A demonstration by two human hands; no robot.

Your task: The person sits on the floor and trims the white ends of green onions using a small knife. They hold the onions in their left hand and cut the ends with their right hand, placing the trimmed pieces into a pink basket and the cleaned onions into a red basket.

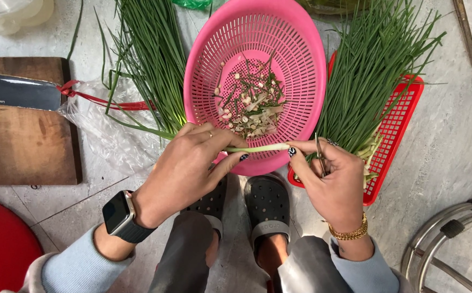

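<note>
pink colander [301,65] — green chives [154,59]

The pink colander [301,65] was perforated plastic with a soft sheen; the red basket [396,130] was latticed plastic too. The chopping board [24,144] was matt, worn wood. Crinkled clear plastic film [106,135] lay glossy on smooth, faintly veined stone floor tiles [447,163]. The bracelet [350,233] looked like shiny gold-coloured metal, the clogs [268,203] matt rubbery foam.
</note>
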